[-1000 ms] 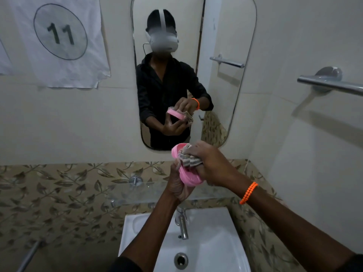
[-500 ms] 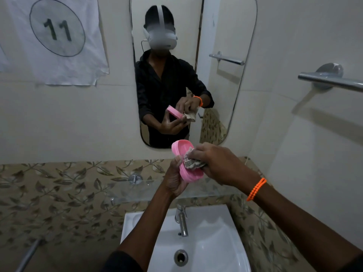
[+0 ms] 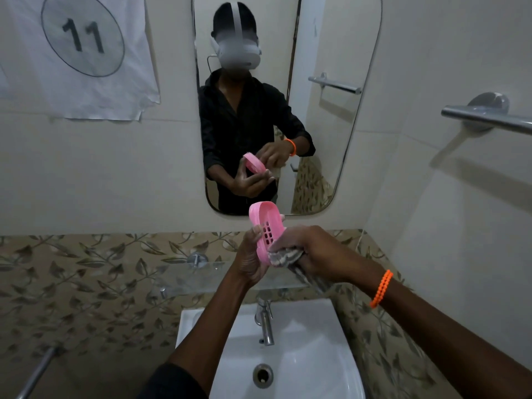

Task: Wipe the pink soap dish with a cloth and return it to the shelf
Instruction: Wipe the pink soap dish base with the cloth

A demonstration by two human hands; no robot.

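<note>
Since a moment ago the crumpled grey striped cloth (image 3: 283,258), gripped in the right hand (image 3: 312,254), has slid to the lower end of the oval pink plastic soap dish (image 3: 266,230), uncovering its slots. The left hand (image 3: 250,262) holds the dish tilted above the glass shelf (image 3: 195,276), white sink (image 3: 311,349) and chrome tap (image 3: 266,323).

Glass shelf (image 3: 201,279) on leaf-patterned tile (above the sink (image 3: 302,355)), nothing visible on it
</note>
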